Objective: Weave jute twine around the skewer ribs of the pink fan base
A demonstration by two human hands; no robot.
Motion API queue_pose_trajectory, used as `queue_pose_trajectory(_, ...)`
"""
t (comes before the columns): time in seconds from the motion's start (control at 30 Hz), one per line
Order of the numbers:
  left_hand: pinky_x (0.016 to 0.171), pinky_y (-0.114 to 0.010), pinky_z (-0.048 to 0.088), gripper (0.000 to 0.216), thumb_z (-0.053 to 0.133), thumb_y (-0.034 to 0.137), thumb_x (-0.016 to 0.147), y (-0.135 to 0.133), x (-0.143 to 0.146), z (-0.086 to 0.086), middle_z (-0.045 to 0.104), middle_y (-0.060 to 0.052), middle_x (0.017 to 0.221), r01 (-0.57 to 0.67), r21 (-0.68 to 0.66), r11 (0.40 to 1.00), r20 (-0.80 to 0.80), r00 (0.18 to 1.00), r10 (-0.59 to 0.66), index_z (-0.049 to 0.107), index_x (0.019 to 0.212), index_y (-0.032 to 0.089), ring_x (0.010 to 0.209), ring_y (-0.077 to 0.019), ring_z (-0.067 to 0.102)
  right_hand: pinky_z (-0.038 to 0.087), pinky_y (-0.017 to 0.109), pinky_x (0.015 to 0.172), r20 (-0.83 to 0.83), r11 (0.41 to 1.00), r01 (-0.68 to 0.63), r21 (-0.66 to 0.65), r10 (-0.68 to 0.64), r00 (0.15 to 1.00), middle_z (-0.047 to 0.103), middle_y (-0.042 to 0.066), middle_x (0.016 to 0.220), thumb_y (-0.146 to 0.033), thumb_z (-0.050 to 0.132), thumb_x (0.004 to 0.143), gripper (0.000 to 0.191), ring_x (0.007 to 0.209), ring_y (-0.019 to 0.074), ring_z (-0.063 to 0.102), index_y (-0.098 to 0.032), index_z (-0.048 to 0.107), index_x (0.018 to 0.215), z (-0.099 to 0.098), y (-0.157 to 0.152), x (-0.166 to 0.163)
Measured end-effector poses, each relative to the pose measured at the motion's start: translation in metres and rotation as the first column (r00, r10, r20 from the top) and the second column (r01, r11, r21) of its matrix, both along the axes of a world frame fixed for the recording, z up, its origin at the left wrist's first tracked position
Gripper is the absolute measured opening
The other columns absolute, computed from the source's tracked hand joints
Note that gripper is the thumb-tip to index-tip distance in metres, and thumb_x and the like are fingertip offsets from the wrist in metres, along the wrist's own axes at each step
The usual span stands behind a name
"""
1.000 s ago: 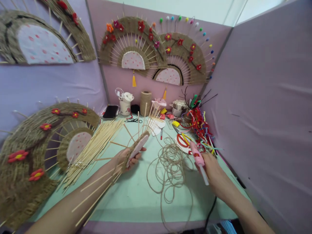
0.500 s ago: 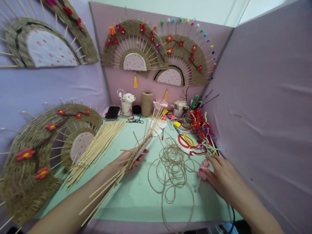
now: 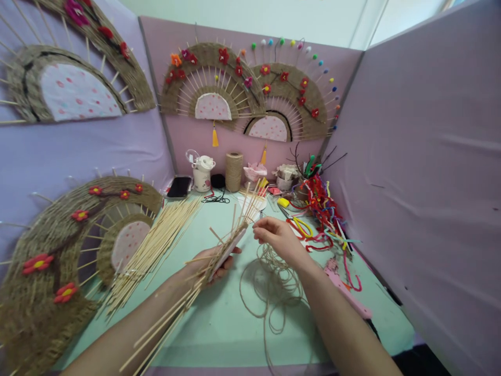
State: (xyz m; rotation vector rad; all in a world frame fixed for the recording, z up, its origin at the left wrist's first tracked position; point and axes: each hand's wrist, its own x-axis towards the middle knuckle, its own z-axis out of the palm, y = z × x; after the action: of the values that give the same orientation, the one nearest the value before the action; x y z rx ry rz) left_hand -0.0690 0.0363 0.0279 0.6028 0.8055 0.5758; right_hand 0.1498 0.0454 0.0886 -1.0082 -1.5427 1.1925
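My left hand (image 3: pixel 223 263) is closed around a half-round fan frame (image 3: pixel 229 249), seen nearly edge-on, with thin wooden sticks fanning out from its twine-wrapped edge. My right hand (image 3: pixel 274 235) has its fingers pinched close to the far end of the frame, on a strand of jute twine (image 3: pixel 252 223). Loose coils of the twine (image 3: pixel 270 303) lie on the table below and partly behind my right hand and forearm. Beside my right forearm rests a pink glue gun (image 3: pixel 346 292), untouched.
A pile of wooden sticks (image 3: pixel 164 235) lies left, by a finished fan (image 3: pixel 78 250). Scissors (image 3: pixel 301 227) and tangled red pipe cleaners (image 3: pixel 323 201) are at right. Along the back stand a twine spool (image 3: pixel 234 172), a white pot (image 3: pixel 202 175) and a phone (image 3: pixel 179 187). Partitions enclose the table.
My right hand has let go of the pink glue gun and moved left and up to the far end of the fan frame. My left hand keeps its hold. The view has shifted slightly.
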Motion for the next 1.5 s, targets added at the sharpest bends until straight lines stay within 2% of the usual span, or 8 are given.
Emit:
queue_pose_trajectory(0.1, 0.027, -0.017, 0.016, 0.030, 0.051, 0.033, 0.086, -0.002, 0.001, 0.002, 0.048, 0.005, 0.053, -0.003, -0.004, 1.000, -0.008, 1.000, 0.003, 0.058, 0.108, 0.013, 0.030, -0.0069, 0.038, 0.036, 0.021, 0.048, -0.081, 0.997, 0.033, -0.063, -0.038, 0.996, 0.053, -0.005, 0.054, -0.040, 0.066, 0.075, 0.024, 0.048, 0.0077, 0.044, -0.016, 0.061, 0.071, 0.001, 0.002, 0.003)
queue_pose_trajectory(0.23, 0.028, -0.017, 0.021, 0.027, 0.051, 0.031, 0.086, -0.004, 0.003, 0.004, 0.050, 0.004, 0.053, -0.009, -0.011, 1.000, -0.044, 0.999, 0.009, 0.059, 0.105, 0.014, 0.031, -0.0069, 0.039, 0.029, 0.020, 0.042, -0.155, 0.991, 0.073, -0.112, -0.090, 0.984, 0.048, -0.006, 0.051, -0.044, 0.069, 0.071, 0.029, 0.045, 0.0063, 0.038, -0.017, 0.060, 0.069, 0.003, 0.008, 0.005)
queue_pose_trajectory(0.5, 0.028, -0.017, 0.020, 0.029, 0.053, 0.030, 0.084, -0.002, 0.001, -0.002, 0.050, 0.004, 0.055, -0.017, 0.004, 1.000, -0.022, 1.000, 0.017, 0.058, 0.108, 0.013, 0.031, -0.0062, 0.037, 0.029, 0.018, 0.041, -0.074, 0.983, 0.136, -0.120, -0.146, 0.987, 0.050, -0.005, 0.054, -0.050, 0.068, 0.070, 0.034, 0.046, 0.0063, 0.038, -0.017, 0.060, 0.070, 0.002, 0.014, 0.002)
queue_pose_trajectory(0.67, 0.029, -0.017, 0.019, 0.030, 0.054, 0.031, 0.084, -0.003, 0.002, 0.000, 0.049, 0.004, 0.055, -0.007, -0.001, 1.000, -0.058, 0.998, 0.007, 0.058, 0.108, 0.014, 0.032, -0.0059, 0.037, 0.028, 0.019, 0.041, -0.058, 0.982, 0.162, -0.095, -0.168, 0.984, 0.050, -0.005, 0.053, -0.050, 0.067, 0.071, 0.034, 0.044, 0.0065, 0.037, -0.018, 0.059, 0.068, 0.001, 0.016, 0.002)
queue_pose_trajectory(0.9, 0.030, -0.018, 0.019, 0.027, 0.047, 0.028, 0.087, -0.006, 0.008, 0.006, 0.049, 0.004, 0.052, -0.065, 0.032, 0.997, -0.106, 0.992, 0.068, 0.059, 0.107, 0.012, 0.031, -0.0065, 0.037, 0.029, 0.021, 0.043, -0.021, 0.979, 0.198, -0.037, -0.199, 0.980, 0.052, -0.004, 0.055, -0.051, 0.066, 0.073, 0.033, 0.047, 0.0084, 0.040, -0.018, 0.061, 0.069, -0.004, 0.018, 0.003)
queue_pose_trajectory(1.07, 0.031, -0.018, 0.019, 0.030, 0.052, 0.035, 0.085, -0.006, 0.007, 0.001, 0.050, 0.004, 0.055, -0.020, 0.077, 0.997, -0.148, 0.988, 0.031, 0.059, 0.106, 0.014, 0.033, -0.0054, 0.036, 0.029, 0.022, 0.043, -0.004, 0.974, 0.228, 0.012, -0.228, 0.974, 0.051, -0.004, 0.054, -0.053, 0.064, 0.074, 0.035, 0.045, 0.0083, 0.038, -0.018, 0.060, 0.067, -0.005, 0.018, 0.003)
queue_pose_trajectory(1.27, 0.033, -0.018, 0.021, 0.033, 0.053, 0.040, 0.084, -0.006, 0.007, -0.003, 0.050, 0.004, 0.054, -0.020, 0.149, 0.989, -0.175, 0.984, 0.046, 0.062, 0.100, 0.012, 0.034, -0.0052, 0.036, 0.027, 0.022, 0.044, 0.021, 0.952, 0.289, 0.100, -0.292, 0.956, 0.048, -0.004, 0.050, -0.052, 0.066, 0.074, 0.038, 0.046, 0.0091, 0.037, -0.018, 0.055, 0.060, -0.001, 0.015, 0.004)
queue_pose_trajectory(1.5, 0.033, -0.018, 0.020, 0.032, 0.053, 0.037, 0.083, -0.006, 0.008, 0.004, 0.050, 0.004, 0.054, 0.013, 0.090, 0.996, -0.176, 0.984, 0.003, 0.059, 0.106, 0.016, 0.034, -0.0061, 0.036, 0.028, 0.023, 0.047, 0.123, 0.904, 0.356, 0.235, -0.391, 0.912, 0.046, -0.004, 0.051, -0.045, 0.067, 0.073, 0.033, 0.050, 0.0095, 0.037, -0.018, 0.054, 0.059, 0.011, 0.010, 0.007)
